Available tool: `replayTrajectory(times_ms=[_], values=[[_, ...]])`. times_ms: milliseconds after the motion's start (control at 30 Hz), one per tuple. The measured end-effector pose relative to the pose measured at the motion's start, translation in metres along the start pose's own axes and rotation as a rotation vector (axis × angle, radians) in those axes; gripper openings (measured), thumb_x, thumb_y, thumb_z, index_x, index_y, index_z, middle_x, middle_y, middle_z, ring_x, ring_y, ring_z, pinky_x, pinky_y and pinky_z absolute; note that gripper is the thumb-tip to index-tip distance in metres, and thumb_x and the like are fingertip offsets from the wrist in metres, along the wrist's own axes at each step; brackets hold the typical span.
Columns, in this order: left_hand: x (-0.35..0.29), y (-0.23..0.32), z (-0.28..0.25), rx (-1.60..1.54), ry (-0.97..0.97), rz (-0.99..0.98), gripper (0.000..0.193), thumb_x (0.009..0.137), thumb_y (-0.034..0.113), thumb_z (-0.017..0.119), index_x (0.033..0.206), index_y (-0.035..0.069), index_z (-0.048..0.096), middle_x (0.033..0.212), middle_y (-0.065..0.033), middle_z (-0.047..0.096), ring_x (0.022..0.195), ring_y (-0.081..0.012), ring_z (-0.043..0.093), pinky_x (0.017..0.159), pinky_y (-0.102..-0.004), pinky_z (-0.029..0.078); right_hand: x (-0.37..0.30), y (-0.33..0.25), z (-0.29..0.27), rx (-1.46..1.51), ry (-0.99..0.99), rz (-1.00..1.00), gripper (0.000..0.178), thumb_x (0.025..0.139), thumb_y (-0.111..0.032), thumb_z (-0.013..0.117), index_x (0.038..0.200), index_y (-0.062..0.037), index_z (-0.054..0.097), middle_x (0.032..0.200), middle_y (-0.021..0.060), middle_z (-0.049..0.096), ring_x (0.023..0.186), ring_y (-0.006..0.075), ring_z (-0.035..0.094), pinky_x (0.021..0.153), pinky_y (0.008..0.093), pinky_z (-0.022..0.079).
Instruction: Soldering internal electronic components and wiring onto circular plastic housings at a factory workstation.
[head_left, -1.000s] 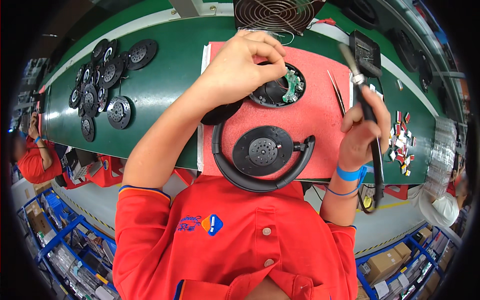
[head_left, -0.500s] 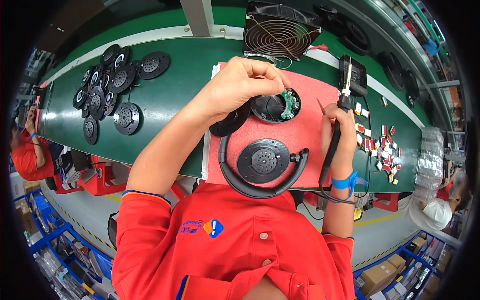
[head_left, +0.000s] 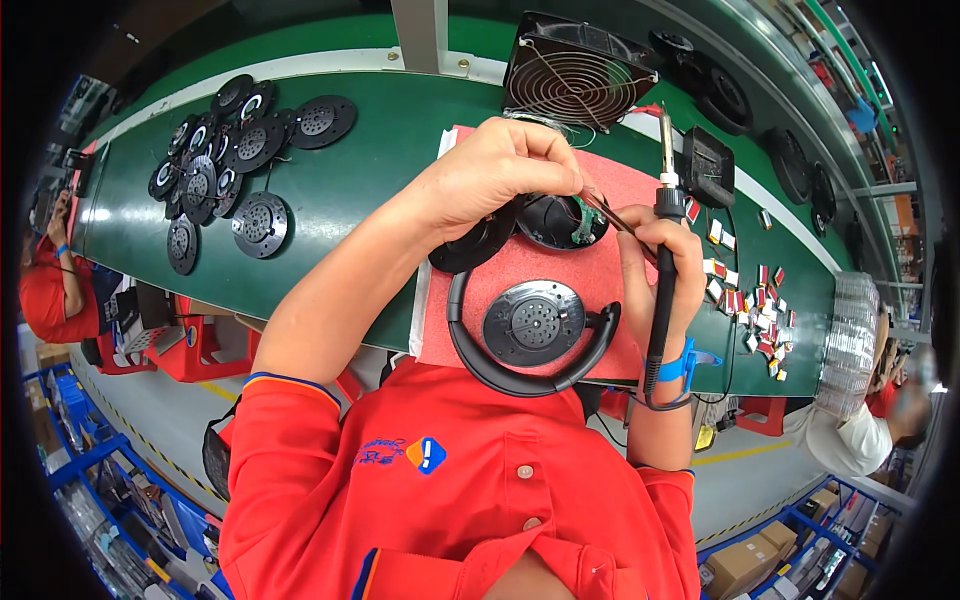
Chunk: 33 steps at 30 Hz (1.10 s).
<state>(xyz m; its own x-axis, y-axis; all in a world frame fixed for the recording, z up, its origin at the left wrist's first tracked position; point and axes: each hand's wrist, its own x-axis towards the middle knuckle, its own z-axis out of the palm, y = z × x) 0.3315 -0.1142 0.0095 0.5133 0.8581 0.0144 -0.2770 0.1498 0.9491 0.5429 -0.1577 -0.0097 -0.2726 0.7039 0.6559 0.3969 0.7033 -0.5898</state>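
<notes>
My left hand (head_left: 500, 165) is closed in a pinch on thin wires above an open black headphone ear cup (head_left: 545, 222). A green circuit board (head_left: 587, 228) sits in that cup, partly in shadow. My right hand (head_left: 672, 250) grips a soldering iron (head_left: 661, 310), its metal tip pointing up and away, and also holds tweezers (head_left: 612, 216). The tweezers' tips meet the wires close to my left fingertips. Beneath my left wrist lies another round black part (head_left: 470, 250), partly hidden. Nearer me, a curved black headband (head_left: 458, 330) surrounds a perforated round speaker plate (head_left: 534, 324).
A pink mat (head_left: 620, 285) lies under the work on the green bench (head_left: 350, 200). Several speaker plates (head_left: 260, 225) are piled at left. A fan (head_left: 580, 75) and a black iron stand (head_left: 708, 165) are behind. Small battery packs (head_left: 765, 325) are scattered at right, beside stacked clear trays (head_left: 848, 345).
My right hand has swung the tweezers left to the wires at my left fingertips. The circuit board has dropped lower into the ear cup. The view has shifted slightly.
</notes>
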Motion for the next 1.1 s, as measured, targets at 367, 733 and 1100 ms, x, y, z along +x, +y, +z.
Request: replayTrajectory(times_ms=[367, 733, 1100], values=[[0.001, -0.002, -0.001, 0.040, 0.015, 0.006, 0.009, 0.080, 0.010, 0.064, 0.076, 0.001, 0.063, 0.092, -0.0131, 0.066, 0.086, -0.0156, 0.061, 0.082, -0.0262, 0.046, 0.002, -0.002, -0.002, -0.043, 0.001, 0.001, 0.026, 0.080, 0.013, 0.059, 0.095, -0.0038, 0.045, 0.090, 0.0155, 0.064, 0.082, 0.0172, 0.062, 0.071, 0.0254, 0.051], [0.001, -0.002, -0.001, 0.013, -0.009, 0.006, 0.009, 0.080, 0.008, 0.063, 0.077, 0.000, 0.062, 0.092, -0.0145, 0.065, 0.086, -0.0155, 0.062, 0.080, -0.0256, 0.046, 0.003, -0.002, -0.001, -0.017, 0.003, -0.004, 0.027, 0.079, 0.013, 0.059, 0.095, -0.0038, 0.045, 0.090, 0.0164, 0.064, 0.082, 0.0179, 0.062, 0.071, 0.0257, 0.051], [0.001, -0.003, 0.001, 0.016, 0.011, 0.000, 0.008, 0.081, 0.008, 0.062, 0.079, 0.001, 0.062, 0.092, -0.0141, 0.066, 0.086, -0.0153, 0.062, 0.080, -0.0266, 0.047, 0.006, -0.009, 0.003, 0.048, 0.027, -0.029, 0.027, 0.079, 0.013, 0.060, 0.096, -0.0039, 0.045, 0.091, 0.0168, 0.064, 0.082, 0.0169, 0.062, 0.070, 0.0243, 0.049]])
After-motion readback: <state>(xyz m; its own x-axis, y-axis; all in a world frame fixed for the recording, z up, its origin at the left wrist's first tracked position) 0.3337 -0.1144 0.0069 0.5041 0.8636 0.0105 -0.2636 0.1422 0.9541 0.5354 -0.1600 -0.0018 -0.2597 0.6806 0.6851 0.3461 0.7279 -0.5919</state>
